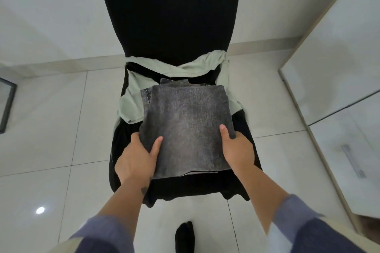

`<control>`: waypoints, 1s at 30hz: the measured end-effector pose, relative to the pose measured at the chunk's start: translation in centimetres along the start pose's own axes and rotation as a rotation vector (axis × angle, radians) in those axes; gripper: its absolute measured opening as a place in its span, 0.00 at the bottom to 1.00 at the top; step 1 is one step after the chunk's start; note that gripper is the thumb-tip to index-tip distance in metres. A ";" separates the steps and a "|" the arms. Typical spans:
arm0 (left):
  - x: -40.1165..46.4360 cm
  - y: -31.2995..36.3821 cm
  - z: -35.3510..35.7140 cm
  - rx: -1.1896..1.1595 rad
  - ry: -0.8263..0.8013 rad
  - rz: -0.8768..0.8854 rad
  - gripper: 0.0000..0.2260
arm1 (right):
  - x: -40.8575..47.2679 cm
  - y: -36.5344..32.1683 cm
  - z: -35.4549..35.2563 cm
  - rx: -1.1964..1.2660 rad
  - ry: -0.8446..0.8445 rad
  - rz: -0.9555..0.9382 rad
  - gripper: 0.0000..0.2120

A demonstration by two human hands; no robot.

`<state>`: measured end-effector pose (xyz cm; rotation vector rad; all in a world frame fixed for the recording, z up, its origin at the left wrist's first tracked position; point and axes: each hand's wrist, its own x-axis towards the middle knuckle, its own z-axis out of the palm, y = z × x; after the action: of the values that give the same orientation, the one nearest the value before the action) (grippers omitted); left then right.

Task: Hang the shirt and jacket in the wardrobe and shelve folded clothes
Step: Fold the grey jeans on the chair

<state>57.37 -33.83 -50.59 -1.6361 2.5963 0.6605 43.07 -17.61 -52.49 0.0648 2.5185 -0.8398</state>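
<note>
A white wardrobe (339, 80) with closed-looking glossy doors stands to the right of the black chair (170, 12), and none of its inside shows, so whether anything hangs or lies in it already cannot be told. The chair, with its tall back, is the holding place for the clothes. Draped over its seat and hanging down past its front edge is a black garment (205, 188), possibly the jacket, though its shape is too dark to read. On top of that, toward the chair's back, lies a crumpled pale green shirt (131, 109), not yet on a hanger.

Nearest the chair's front edge are the folded grey jeans (187, 125), a tidy square resting on or just above the pile. The left hand (136, 156) grips their left side and the right hand (236, 148) grips their right side, thumbs on top, fingers tucked beneath, the hands apart with the denim between them.

By my judgement the task is at an early stage: the jeans are only being picked up for shelving, while the shirt and the dark garment are still to hang.
</note>
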 end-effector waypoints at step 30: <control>-29.0 41.8 -9.8 -0.341 -0.118 1.195 0.15 | -18.1 16.0 -45.6 0.163 1.200 0.327 0.22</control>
<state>36.66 3.15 -20.77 0.1785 3.2456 1.1599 42.60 23.59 -21.33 1.3520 3.2882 -1.0354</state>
